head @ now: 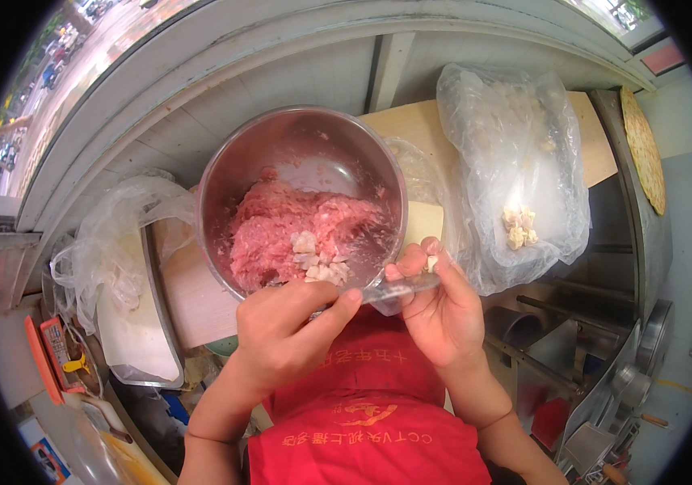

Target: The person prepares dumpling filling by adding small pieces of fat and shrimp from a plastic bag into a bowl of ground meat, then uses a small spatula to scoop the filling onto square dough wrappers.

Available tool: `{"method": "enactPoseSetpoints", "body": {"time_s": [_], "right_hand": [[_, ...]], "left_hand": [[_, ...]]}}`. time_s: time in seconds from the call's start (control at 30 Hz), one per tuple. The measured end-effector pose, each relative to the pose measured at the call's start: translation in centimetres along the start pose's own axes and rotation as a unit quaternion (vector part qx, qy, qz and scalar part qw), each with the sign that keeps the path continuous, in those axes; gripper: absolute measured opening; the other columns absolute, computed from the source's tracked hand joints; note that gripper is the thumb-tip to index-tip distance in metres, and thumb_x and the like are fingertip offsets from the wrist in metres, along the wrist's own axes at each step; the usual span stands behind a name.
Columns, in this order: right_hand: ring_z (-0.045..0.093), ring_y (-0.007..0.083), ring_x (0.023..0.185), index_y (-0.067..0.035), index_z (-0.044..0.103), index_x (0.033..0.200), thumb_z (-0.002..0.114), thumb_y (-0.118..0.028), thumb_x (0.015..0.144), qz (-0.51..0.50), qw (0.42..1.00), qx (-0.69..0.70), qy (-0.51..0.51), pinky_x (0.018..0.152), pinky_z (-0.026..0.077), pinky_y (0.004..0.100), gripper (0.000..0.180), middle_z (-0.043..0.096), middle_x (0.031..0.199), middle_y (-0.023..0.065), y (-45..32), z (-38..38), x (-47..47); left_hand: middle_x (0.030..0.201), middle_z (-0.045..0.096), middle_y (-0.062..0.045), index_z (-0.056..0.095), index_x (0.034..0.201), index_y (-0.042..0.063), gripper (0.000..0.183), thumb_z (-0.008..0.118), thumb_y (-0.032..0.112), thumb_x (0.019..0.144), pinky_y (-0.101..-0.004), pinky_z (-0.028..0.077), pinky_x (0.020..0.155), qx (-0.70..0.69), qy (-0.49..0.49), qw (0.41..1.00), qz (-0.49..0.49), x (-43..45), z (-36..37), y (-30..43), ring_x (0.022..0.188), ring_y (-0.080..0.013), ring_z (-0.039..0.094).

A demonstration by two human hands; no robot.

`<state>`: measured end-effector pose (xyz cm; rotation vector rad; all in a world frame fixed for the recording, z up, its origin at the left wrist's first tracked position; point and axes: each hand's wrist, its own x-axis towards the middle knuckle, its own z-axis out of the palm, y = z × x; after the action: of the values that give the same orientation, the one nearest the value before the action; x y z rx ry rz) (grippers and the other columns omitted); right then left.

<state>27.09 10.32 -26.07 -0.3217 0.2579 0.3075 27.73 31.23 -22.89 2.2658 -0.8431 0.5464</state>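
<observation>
Below me stands a deep steel bowl [346, 130] with a mound of pink minced meat [273, 218]. Pale, shrimp-like pieces [324, 267] lie on the meat, at the bowl's near side. My left hand [297, 333] is closed around a flat, narrow spatula [400, 290], its blade pointing right past the bowl's rim. Above the blade's far end, my right hand [446, 297] pinches a small, pale folded piece of dough [432, 262] between curled fingertips. Whether the blade touches that dough is unclear. A pale yellow stack [424, 219], possibly wrappers, sits behind my right fingers, partly under clear plastic.
To the right, a plastic-covered tray [494, 176] carries several folded dumplings [520, 227]. On the left are a plastic bag [124, 242] and a pale tray [137, 339]. A flatbread [644, 148] leans at far right, above hanging metal utensils [591, 445]. My red apron [364, 442] bears writing.
</observation>
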Motion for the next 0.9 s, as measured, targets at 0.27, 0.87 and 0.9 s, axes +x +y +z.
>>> {"method": "enactPoseSetpoints", "body": {"time_s": [0.27,0.87,0.9], "right_hand": [[0.064,0.0201,0.097,-0.004,0.056,0.114,0.047,-0.02,0.106,-0.184,0.98,-0.08,0.01,0.109,0.045,0.0461,0.02,0.062,0.096,0.0047,-2.0,-1.2,0.1],[0.064,0.0303,0.087,-0.001,0.064,0.087,0.074,-0.003,0.076,-0.28,0.456,-0.842,-0.06,0.071,0.053,0.0375,0.015,0.062,0.094,0.0115,-2.9,-3.4,3.1],[0.063,0.0308,0.086,-0.002,0.064,0.085,0.075,-0.005,0.074,-0.262,0.431,-0.86,-0.075,0.07,0.053,0.039,0.016,0.061,0.093,0.011,-2.3,-3.4,3.5]], "left_hand": [[0.082,0.061,-0.004,0.072,0.098,0.005,0.023,0.067,0.0,0.077,-0.0313,0.045,0.046,0.088,-0.027,0.992,-0.089,0.4,-0.1,0.2,0.054,-0.0173,0.059],[0.084,0.06,-0.014,0.067,0.099,0.001,0.017,0.063,-0.002,0.082,-0.0445,0.052,0.059,0.069,-0.143,0.955,-0.252,0.9,1.9,-1.2,0.068,-0.036,0.064],[0.083,0.061,-0.015,0.068,0.099,0.0,0.016,0.063,-0.002,0.084,-0.0437,0.051,0.061,0.027,-0.127,0.958,-0.258,1.1,1.8,-1.1,0.069,-0.0364,0.064]]}}
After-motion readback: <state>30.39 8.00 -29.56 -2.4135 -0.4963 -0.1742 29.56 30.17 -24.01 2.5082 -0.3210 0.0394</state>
